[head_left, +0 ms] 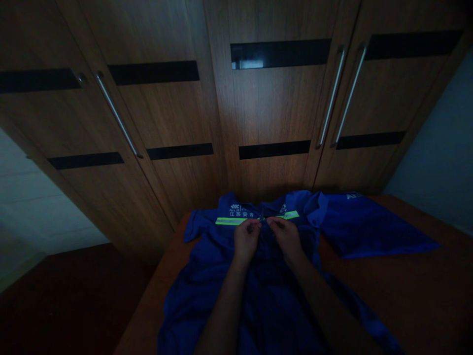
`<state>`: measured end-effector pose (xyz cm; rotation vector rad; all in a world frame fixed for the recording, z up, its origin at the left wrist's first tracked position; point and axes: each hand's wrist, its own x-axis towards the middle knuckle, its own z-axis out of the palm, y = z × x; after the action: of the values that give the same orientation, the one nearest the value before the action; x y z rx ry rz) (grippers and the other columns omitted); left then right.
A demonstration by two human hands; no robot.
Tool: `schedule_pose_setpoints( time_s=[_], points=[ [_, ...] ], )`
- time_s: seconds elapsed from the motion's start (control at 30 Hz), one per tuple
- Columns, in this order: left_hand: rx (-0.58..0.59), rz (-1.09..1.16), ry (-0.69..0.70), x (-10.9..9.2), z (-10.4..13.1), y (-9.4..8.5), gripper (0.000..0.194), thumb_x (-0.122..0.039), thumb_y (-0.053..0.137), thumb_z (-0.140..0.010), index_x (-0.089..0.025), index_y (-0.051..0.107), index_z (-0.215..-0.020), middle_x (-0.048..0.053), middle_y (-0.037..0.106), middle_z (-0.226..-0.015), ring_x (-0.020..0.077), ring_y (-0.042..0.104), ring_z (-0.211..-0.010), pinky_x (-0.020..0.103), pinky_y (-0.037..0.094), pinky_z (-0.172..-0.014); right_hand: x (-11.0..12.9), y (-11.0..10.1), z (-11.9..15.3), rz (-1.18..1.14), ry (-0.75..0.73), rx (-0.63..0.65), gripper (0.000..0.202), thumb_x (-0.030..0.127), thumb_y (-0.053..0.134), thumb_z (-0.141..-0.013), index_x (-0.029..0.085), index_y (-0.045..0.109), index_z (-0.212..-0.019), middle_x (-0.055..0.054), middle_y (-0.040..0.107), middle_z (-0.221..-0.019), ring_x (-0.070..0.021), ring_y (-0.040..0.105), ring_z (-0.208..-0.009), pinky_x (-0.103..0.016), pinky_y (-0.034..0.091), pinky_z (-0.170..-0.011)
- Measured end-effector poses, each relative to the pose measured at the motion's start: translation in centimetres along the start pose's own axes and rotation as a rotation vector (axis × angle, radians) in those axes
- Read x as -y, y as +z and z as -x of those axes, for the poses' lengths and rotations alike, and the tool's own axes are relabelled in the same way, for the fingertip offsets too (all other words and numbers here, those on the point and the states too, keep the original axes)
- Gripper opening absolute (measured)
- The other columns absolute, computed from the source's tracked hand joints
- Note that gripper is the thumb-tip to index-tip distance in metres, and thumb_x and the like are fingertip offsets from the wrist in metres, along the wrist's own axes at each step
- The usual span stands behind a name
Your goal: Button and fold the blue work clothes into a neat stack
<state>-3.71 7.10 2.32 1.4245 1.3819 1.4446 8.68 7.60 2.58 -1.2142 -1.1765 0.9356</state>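
A blue work coverall (pixel 207 276) with short sleeves, white lettering and a yellow-green reflective chest stripe lies spread out in front of me. My left hand (pixel 246 242) pinches the edge of its front opening, just below the stripe. Close beside it, my right hand (pixel 285 236) pinches the opposite edge at the same height. The fingertips of both hands nearly meet at the garment's centre line. Dim light and the fingers hide the exact fastening between them.
The coverall rests on a reddish-brown table (pixel 414 291). A flat blue bag or folded cloth (pixel 373 227) with white letters lies to the right. Behind the table stands a wooden wardrobe (pixel 273 108) with long metal handles. Dark floor (pixel 74 301) shows at the left.
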Motion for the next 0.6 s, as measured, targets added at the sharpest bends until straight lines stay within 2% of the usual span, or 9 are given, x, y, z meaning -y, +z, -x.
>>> schedule_pose_setpoints(
  time_s=[0.1,0.27,0.33,0.47,0.6],
  points=[
    [0.005,-0.067,0.016,-0.2,0.2,0.1,0.010,-0.024,0.056,-0.076,-0.016,0.063,-0.079,0.003,0.067,-0.073,0.0160,0.063,-0.070,0.024,0.045,-0.065,-0.6,0.1,0.0,-0.043,0.085,0.069,0.036,0.047,0.061,-0.068,0.015,0.071,-0.081,-0.005,0.068,-0.070,-0.0169,0.061,-0.061,-0.026,0.045,-0.052],
    [0.007,-0.193,0.018,0.2,0.4,-0.2,0.007,-0.020,0.055,-0.077,-0.019,0.058,-0.082,-0.003,0.059,-0.062,0.0137,0.057,-0.059,0.022,0.040,-0.057,-1.4,-0.1,-0.2,0.032,0.095,0.127,0.033,0.044,0.060,-0.067,0.015,0.071,-0.078,-0.004,0.067,-0.067,-0.0157,0.060,-0.059,-0.024,0.044,-0.052],
    [-0.008,-0.254,0.005,0.5,0.3,-0.4,0.007,-0.017,0.056,-0.075,-0.019,0.057,-0.081,-0.003,0.058,-0.060,0.0138,0.056,-0.058,0.022,0.038,-0.058,-1.7,-0.2,-0.4,0.094,0.068,0.131,0.031,0.039,0.059,-0.067,0.015,0.071,-0.082,-0.004,0.067,-0.067,-0.0164,0.060,-0.061,-0.026,0.044,-0.054],
    [-0.029,-0.330,-0.038,1.3,0.2,-0.8,0.007,-0.015,0.054,-0.074,-0.020,0.058,-0.077,-0.002,0.058,-0.060,0.0145,0.055,-0.059,0.024,0.036,-0.059,-2.5,-0.3,-0.6,0.247,-0.022,0.116,0.032,0.027,0.056,-0.066,0.017,0.069,-0.093,-0.003,0.067,-0.073,-0.0191,0.060,-0.070,-0.030,0.045,-0.069],
    [-0.013,-0.312,-0.098,2.4,-0.4,-0.9,0.004,-0.023,0.058,-0.075,-0.019,0.057,-0.075,-0.003,0.057,-0.059,0.0134,0.054,-0.056,0.022,0.036,-0.056,-3.1,-0.2,-0.4,0.340,-0.073,0.175,0.033,0.022,0.052,-0.068,0.019,0.069,-0.096,-0.003,0.069,-0.079,-0.0190,0.061,-0.074,-0.030,0.045,-0.074]
  ],
)
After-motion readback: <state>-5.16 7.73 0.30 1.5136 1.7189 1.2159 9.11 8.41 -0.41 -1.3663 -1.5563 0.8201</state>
